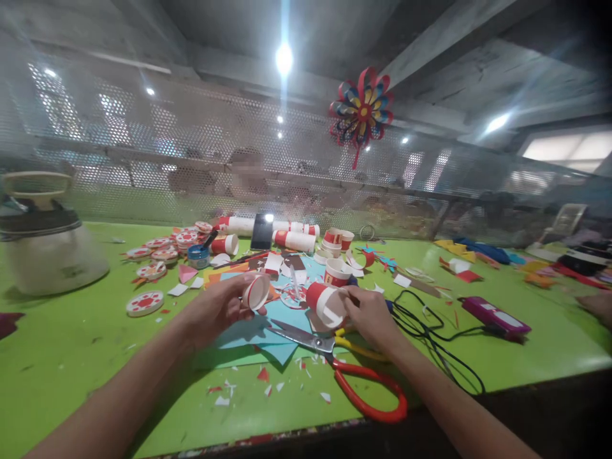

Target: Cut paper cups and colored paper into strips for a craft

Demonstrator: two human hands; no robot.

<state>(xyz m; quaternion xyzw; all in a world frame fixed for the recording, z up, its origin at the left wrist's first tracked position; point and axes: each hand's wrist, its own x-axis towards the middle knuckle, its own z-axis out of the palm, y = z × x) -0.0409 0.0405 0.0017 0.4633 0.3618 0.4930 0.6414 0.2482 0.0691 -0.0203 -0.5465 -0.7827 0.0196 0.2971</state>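
Note:
My left hand (224, 307) is closed round a short round cup piece (257, 293) with a white inside and a red edge. In my right hand (373, 313), fingertips pinch the rim of a red and white paper cup (326, 303), tilted with its opening toward me. Just below lie large scissors (333, 349) with one red and one yellow handle, blades apart, on light blue paper sheets (282, 354). Behind my hands stands another paper cup (337, 271), and a white and red cut piece (292, 297) lies between them.
Decorated discs (145, 303), a blue jar (197, 256), a phone (262, 232) and stacked cups (294, 241) lie farther back. At right are a black cable (433, 328) and a purple device (496, 316). A large pale jug (50, 248) stands at left. Paper scraps litter the green table (172, 408).

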